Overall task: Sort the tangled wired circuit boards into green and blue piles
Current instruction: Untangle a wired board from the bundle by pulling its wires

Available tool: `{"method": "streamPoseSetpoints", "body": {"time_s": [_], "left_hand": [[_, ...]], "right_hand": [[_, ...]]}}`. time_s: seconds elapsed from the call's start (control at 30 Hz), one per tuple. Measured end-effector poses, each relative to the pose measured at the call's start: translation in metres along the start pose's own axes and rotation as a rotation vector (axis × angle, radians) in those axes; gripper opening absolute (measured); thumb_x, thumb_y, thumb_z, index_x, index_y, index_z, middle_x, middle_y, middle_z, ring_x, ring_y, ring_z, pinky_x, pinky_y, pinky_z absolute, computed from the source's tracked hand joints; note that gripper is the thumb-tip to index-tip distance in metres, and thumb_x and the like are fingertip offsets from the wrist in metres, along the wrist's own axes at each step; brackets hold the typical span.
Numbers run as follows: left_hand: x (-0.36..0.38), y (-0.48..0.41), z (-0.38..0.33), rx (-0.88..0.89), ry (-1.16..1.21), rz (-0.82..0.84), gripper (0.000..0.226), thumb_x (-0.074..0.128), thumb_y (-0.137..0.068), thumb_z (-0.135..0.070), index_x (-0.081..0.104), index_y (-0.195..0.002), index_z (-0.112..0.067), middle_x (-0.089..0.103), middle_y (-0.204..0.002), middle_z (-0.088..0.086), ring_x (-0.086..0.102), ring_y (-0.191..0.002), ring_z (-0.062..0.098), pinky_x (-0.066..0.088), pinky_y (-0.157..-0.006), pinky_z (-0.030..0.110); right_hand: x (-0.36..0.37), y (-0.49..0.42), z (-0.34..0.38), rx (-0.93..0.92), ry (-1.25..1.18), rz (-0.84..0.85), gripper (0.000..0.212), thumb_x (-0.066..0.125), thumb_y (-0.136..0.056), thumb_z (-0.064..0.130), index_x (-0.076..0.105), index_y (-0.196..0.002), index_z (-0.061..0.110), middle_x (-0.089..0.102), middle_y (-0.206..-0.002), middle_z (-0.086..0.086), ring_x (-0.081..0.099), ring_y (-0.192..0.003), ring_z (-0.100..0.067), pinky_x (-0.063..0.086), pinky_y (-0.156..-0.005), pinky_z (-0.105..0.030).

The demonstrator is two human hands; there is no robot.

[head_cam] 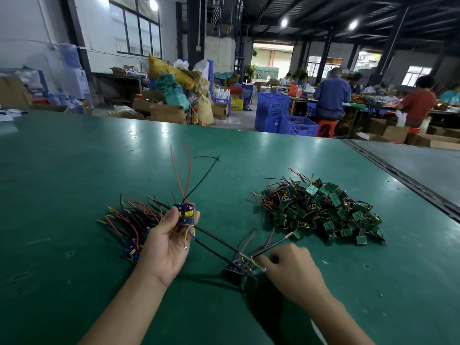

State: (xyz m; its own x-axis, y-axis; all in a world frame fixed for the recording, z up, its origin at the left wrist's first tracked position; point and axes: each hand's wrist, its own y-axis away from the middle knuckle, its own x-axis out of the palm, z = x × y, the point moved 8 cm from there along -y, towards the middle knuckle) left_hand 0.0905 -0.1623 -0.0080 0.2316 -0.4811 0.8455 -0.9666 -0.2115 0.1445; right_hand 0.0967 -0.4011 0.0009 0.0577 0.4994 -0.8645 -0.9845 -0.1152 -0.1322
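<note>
Green matting covers the wide worktable (74,170). Its far edge crosses mid-frame, a dark seam runs down the right, and open mat stretches at left. Beyond it, the contents of the stacked blue plastic crates (297,125) are hidden.

At centre the left hand (169,242) grips a small blue circuit board (186,214), its red and black wires fanning upward. Lower centre, the right hand (291,267) pinches a yellow wire of a second blue board (236,266), low at the mat.

A heap of green boards (321,210) sits centre-right, and a bundle of blue boards with black and red leads (132,220) centre-left.

One green pile (321,210), one blue pile (132,222), two loose blue boards (186,214) (237,266), two hands (166,245) (292,272).
</note>
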Motion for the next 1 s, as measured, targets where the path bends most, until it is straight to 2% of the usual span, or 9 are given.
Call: {"method": "streamPoseSetpoints", "body": {"time_s": [0.07, 0.17, 0.27, 0.4, 0.5, 0.6, 0.67, 0.77, 1.0], "left_hand": [[-0.004, -0.004, 0.001, 0.003, -0.025, -0.014, 0.01, 0.052, -0.093, -0.013, 0.057, -0.095, -0.006, 0.074, -0.081, 0.012, 0.074, -0.075, 0.023, 0.058, -0.055, 0.021], [-0.008, -0.007, 0.0, 0.032, -0.173, -0.038, 0.012, 0.05, -0.096, -0.015, 0.059, -0.089, -0.011, 0.072, -0.075, 0.006, 0.071, -0.063, 0.016, 0.056, -0.069, 0.031], [-0.012, -0.007, -0.002, 0.046, -0.372, -0.082, 0.012, 0.055, -0.094, -0.015, 0.063, -0.086, -0.019, 0.07, -0.07, -0.003, 0.059, -0.051, 0.005, 0.044, -0.055, 0.023], [-0.011, 0.0, 0.002, -0.069, -0.351, -0.093, 0.007, 0.066, -0.081, -0.021, 0.064, -0.084, -0.014, 0.063, -0.063, 0.002, 0.054, -0.051, 0.012, 0.048, -0.042, 0.018], [-0.003, 0.008, 0.016, -0.212, -0.31, -0.035, 0.023, 0.069, -0.072, -0.02, 0.065, -0.088, -0.005, 0.065, -0.063, 0.006, 0.059, -0.046, 0.014, 0.052, -0.044, 0.02], [0.002, 0.016, 0.032, -0.318, -0.265, 0.005, 0.027, 0.071, -0.07, -0.016, 0.065, -0.091, 0.0, 0.064, -0.064, 0.01, 0.061, -0.046, 0.015, 0.053, -0.043, 0.022], [0.002, 0.019, 0.039, -0.353, -0.24, -0.005, 0.023, 0.073, -0.07, -0.015, 0.061, -0.086, -0.003, 0.06, -0.066, 0.013, 0.06, -0.047, 0.017, 0.054, -0.043, 0.023], [0.003, 0.021, 0.045, -0.392, -0.234, -0.005, 0.021, 0.073, -0.07, -0.015, 0.059, -0.082, -0.006, 0.057, -0.067, 0.013, 0.06, -0.045, 0.017, 0.054, -0.043, 0.022], [0.009, 0.021, 0.05, -0.362, -0.427, 0.128, 0.013, 0.073, -0.068, -0.015, 0.071, -0.078, -0.007, 0.069, -0.076, 0.011, 0.063, -0.055, 0.014, 0.057, -0.05, 0.024]], "right_hand": [[-0.01, 0.0, 0.001, -0.022, -0.044, -0.056, 0.036, 0.056, -0.082, 0.035, 0.048, -0.056, 0.013, 0.045, -0.049, -0.001, 0.042, -0.052, -0.019, 0.031, -0.048, -0.029], [-0.012, 0.002, 0.008, -0.104, -0.215, -0.09, 0.024, 0.059, -0.089, 0.028, 0.062, -0.067, 0.024, 0.054, -0.053, 0.006, 0.046, -0.051, -0.007, 0.037, -0.052, -0.03], [-0.005, 0.002, 0.015, -0.162, -0.257, -0.078, 0.019, 0.059, -0.093, 0.023, 0.068, -0.077, 0.024, 0.057, -0.058, 0.01, 0.051, -0.059, -0.002, 0.035, -0.054, -0.018], [-0.001, 0.002, 0.015, -0.159, -0.305, -0.079, 0.017, 0.06, -0.092, 0.017, 0.074, -0.084, 0.023, 0.068, -0.073, 0.009, 0.059, -0.074, -0.001, 0.043, -0.062, -0.015], [0.0, 0.003, 0.015, -0.119, -0.437, -0.04, 0.025, 0.06, -0.092, 0.014, 0.07, -0.077, 0.031, 0.069, -0.069, 0.002, 0.057, -0.059, -0.01, 0.045, -0.058, -0.027], [0.004, 0.002, 0.013, -0.013, -0.764, 0.03, 0.031, 0.057, -0.092, 0.005, 0.074, -0.075, 0.024, 0.061, -0.06, -0.002, 0.046, -0.05, -0.014, 0.037, -0.047, -0.024], [0.011, 0.003, 0.015, 0.06, -0.97, 0.13, 0.025, 0.057, -0.092, 0.005, 0.074, -0.08, 0.018, 0.062, -0.066, -0.004, 0.05, -0.052, -0.015, 0.039, -0.046, -0.025], [0.026, 0.012, 0.025, 0.171, -1.337, 0.489, 0.01, 0.064, -0.089, 0.017, 0.073, -0.091, 0.014, 0.065, -0.078, -0.006, 0.06, -0.058, -0.019, 0.046, -0.049, -0.025], [0.026, 0.026, 0.036, -0.034, -1.244, 0.808, 0.017, 0.069, -0.081, 0.02, 0.076, -0.088, 0.006, 0.067, -0.08, -0.008, 0.061, -0.072, -0.017, 0.05, -0.069, -0.027]]}}
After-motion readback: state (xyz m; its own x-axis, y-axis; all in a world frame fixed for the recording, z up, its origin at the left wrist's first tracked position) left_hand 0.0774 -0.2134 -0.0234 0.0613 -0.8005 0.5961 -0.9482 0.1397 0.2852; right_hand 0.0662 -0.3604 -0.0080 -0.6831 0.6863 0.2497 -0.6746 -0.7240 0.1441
